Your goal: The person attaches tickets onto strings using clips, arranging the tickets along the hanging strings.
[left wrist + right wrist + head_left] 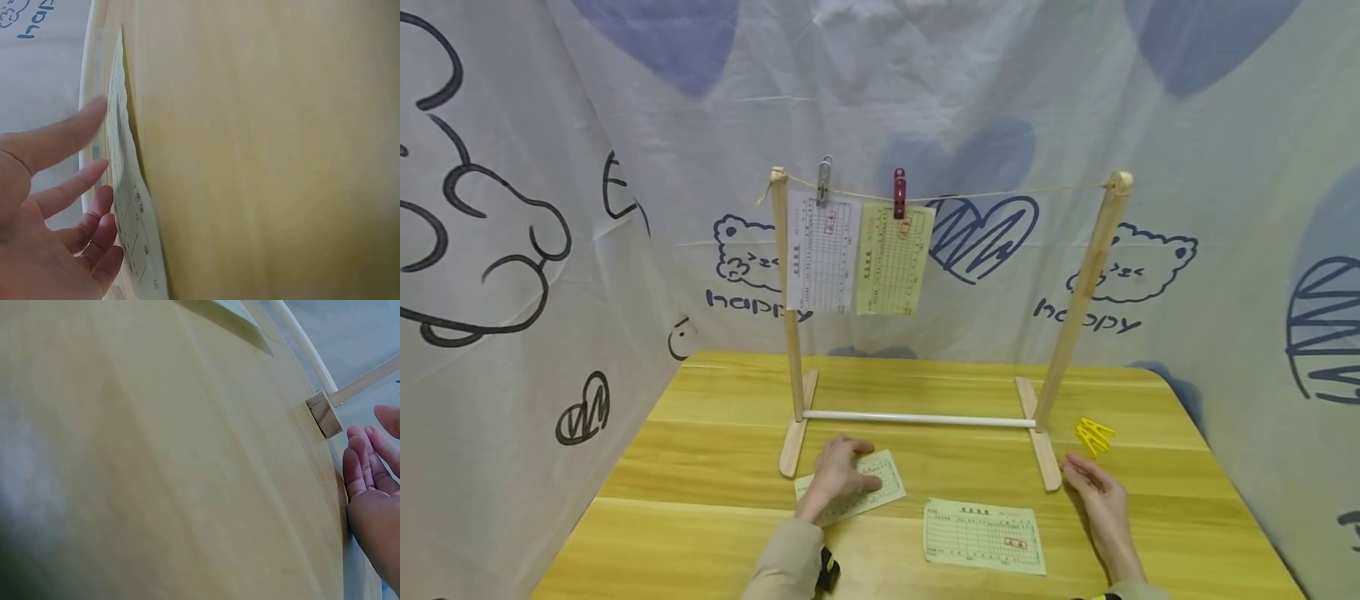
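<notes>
- While the left hand (838,477) is reaching over a pale green slip (891,477) on the table (692,483), its thumb and forefinger are standing wide apart; whether the fingertips are touching the paper, one cannot tell.
- This slip is lying aslant near the rack's left foot (794,446), the hand partly covering it.
- The right hand (1099,492) is lying beside the rack's right foot (1043,458), its fingers bending loosely, close together, and its thumb leaving a narrow gap.
- Yellow clips (1094,437) are lying just beyond that hand.
- A second green slip (970,537) is lying flat between the hands.
- Above, a grey clip (823,179) and a red clip (899,193) are holding a white slip (823,267) and a yellow-green slip (891,267) on the string (1000,195).
</notes>
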`<move>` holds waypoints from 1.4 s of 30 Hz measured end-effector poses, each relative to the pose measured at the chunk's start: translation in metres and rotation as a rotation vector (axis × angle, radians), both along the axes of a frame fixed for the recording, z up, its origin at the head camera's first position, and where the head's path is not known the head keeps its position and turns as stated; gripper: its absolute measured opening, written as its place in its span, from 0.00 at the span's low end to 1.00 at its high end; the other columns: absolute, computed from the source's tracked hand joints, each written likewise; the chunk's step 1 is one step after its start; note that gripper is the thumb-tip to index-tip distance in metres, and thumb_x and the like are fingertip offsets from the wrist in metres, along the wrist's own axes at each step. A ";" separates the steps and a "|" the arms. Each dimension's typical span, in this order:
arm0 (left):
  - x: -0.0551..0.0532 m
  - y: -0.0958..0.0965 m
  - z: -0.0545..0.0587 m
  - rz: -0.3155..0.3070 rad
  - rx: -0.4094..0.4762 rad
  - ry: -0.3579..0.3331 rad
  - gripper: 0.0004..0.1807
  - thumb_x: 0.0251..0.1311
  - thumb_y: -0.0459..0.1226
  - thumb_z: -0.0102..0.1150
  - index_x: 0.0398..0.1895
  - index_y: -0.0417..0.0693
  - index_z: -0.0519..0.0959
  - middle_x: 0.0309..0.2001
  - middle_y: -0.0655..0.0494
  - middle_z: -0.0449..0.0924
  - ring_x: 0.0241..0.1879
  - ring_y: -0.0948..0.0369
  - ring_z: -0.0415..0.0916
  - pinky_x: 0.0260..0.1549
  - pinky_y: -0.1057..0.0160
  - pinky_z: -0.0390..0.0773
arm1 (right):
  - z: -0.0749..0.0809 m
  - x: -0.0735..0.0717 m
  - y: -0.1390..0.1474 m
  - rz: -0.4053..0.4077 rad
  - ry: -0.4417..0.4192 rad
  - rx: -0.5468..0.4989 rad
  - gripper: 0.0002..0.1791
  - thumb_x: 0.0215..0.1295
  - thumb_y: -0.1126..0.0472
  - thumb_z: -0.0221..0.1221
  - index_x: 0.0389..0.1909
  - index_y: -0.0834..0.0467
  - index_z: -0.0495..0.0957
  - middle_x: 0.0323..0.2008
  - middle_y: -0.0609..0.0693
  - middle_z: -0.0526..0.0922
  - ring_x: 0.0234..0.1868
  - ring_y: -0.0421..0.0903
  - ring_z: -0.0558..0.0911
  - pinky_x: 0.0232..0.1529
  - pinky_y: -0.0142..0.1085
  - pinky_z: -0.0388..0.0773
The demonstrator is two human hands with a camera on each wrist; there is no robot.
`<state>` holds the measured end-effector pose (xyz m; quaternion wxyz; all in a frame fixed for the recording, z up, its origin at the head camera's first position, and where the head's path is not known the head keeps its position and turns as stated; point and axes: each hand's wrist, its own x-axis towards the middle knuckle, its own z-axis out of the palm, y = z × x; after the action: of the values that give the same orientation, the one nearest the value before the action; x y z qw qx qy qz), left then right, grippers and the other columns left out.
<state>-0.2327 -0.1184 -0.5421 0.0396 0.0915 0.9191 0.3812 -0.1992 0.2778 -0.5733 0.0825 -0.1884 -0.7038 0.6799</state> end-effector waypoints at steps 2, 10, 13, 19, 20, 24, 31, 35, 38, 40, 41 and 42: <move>0.000 0.001 0.001 0.007 -0.001 -0.013 0.29 0.45 0.34 0.79 0.53 0.38 0.81 0.54 0.40 0.77 0.57 0.42 0.68 0.59 0.38 0.66 | 0.000 0.000 0.000 -0.001 0.002 0.001 0.26 0.72 0.65 0.58 0.67 0.72 0.68 0.34 0.23 0.82 0.39 0.21 0.80 0.44 0.16 0.78; -0.002 0.001 -0.001 0.010 -0.003 0.004 0.25 0.45 0.32 0.79 0.49 0.38 0.83 0.52 0.41 0.78 0.56 0.43 0.69 0.58 0.40 0.68 | 0.000 0.000 0.000 -0.006 -0.005 0.005 0.26 0.72 0.65 0.58 0.67 0.71 0.68 0.34 0.23 0.82 0.40 0.21 0.79 0.45 0.16 0.77; -0.002 0.000 -0.001 0.015 0.001 0.006 0.25 0.45 0.32 0.79 0.49 0.38 0.83 0.52 0.41 0.78 0.56 0.43 0.69 0.58 0.41 0.69 | 0.000 0.000 0.000 -0.007 -0.001 0.010 0.26 0.72 0.65 0.58 0.67 0.71 0.69 0.34 0.23 0.82 0.40 0.21 0.80 0.44 0.16 0.78; 0.000 0.001 0.000 0.033 0.009 -0.004 0.27 0.45 0.31 0.79 0.51 0.37 0.82 0.53 0.42 0.77 0.57 0.43 0.69 0.60 0.41 0.69 | 0.000 0.000 0.000 0.000 -0.005 0.018 0.26 0.72 0.64 0.58 0.67 0.71 0.69 0.34 0.23 0.82 0.40 0.21 0.80 0.44 0.16 0.78; 0.000 0.001 0.001 0.033 0.011 -0.003 0.26 0.45 0.31 0.79 0.50 0.37 0.82 0.52 0.42 0.77 0.56 0.43 0.69 0.60 0.41 0.69 | 0.000 0.001 0.001 0.003 -0.006 0.019 0.26 0.73 0.64 0.58 0.67 0.71 0.68 0.34 0.22 0.82 0.40 0.21 0.80 0.44 0.16 0.78; 0.000 0.001 0.002 0.033 0.008 0.006 0.24 0.44 0.31 0.79 0.48 0.37 0.82 0.50 0.44 0.78 0.54 0.45 0.69 0.58 0.42 0.70 | 0.001 0.001 0.001 0.011 -0.009 0.019 0.26 0.73 0.63 0.57 0.68 0.71 0.68 0.34 0.22 0.82 0.40 0.20 0.79 0.45 0.16 0.77; 0.001 0.001 0.002 0.024 0.008 0.025 0.20 0.43 0.30 0.79 0.43 0.39 0.84 0.46 0.45 0.78 0.51 0.46 0.69 0.54 0.44 0.71 | 0.001 0.001 0.002 0.013 -0.019 0.028 0.26 0.73 0.63 0.57 0.68 0.71 0.67 0.34 0.21 0.81 0.40 0.20 0.79 0.45 0.16 0.77; 0.001 0.001 0.002 0.022 0.021 0.022 0.20 0.43 0.30 0.79 0.42 0.40 0.84 0.46 0.45 0.78 0.51 0.46 0.70 0.54 0.44 0.71 | 0.001 0.001 0.002 0.011 -0.021 0.028 0.26 0.74 0.64 0.56 0.68 0.71 0.67 0.34 0.21 0.81 0.40 0.20 0.79 0.45 0.16 0.77; 0.002 0.001 0.001 0.011 0.035 0.024 0.21 0.43 0.29 0.79 0.43 0.40 0.82 0.46 0.44 0.81 0.50 0.46 0.73 0.52 0.44 0.74 | 0.001 0.000 0.002 0.008 -0.019 0.027 0.26 0.73 0.64 0.56 0.68 0.71 0.67 0.33 0.22 0.81 0.39 0.20 0.79 0.44 0.16 0.78; 0.001 -0.001 0.000 0.001 0.058 0.007 0.24 0.44 0.29 0.78 0.46 0.39 0.79 0.47 0.42 0.81 0.48 0.47 0.75 0.50 0.45 0.77 | 0.000 0.000 0.001 0.007 -0.017 0.021 0.26 0.73 0.63 0.57 0.68 0.71 0.68 0.34 0.22 0.81 0.39 0.20 0.80 0.44 0.16 0.78; 0.001 -0.002 0.000 -0.003 0.077 -0.007 0.25 0.45 0.29 0.78 0.48 0.38 0.78 0.47 0.41 0.81 0.46 0.48 0.76 0.49 0.45 0.78 | 0.000 0.000 0.002 0.008 -0.017 0.020 0.27 0.73 0.63 0.57 0.68 0.71 0.67 0.34 0.22 0.81 0.40 0.20 0.80 0.44 0.16 0.78; 0.001 -0.003 0.000 -0.006 0.095 -0.023 0.27 0.46 0.28 0.77 0.50 0.38 0.77 0.47 0.40 0.80 0.45 0.48 0.76 0.47 0.46 0.79 | 0.000 0.000 0.002 0.008 -0.016 0.019 0.27 0.73 0.63 0.57 0.68 0.71 0.67 0.34 0.22 0.82 0.40 0.21 0.80 0.44 0.16 0.78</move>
<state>-0.2318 -0.1210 -0.5425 0.0471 0.0915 0.8991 0.4255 -0.1988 0.2793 -0.5733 0.0758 -0.1904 -0.7115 0.6721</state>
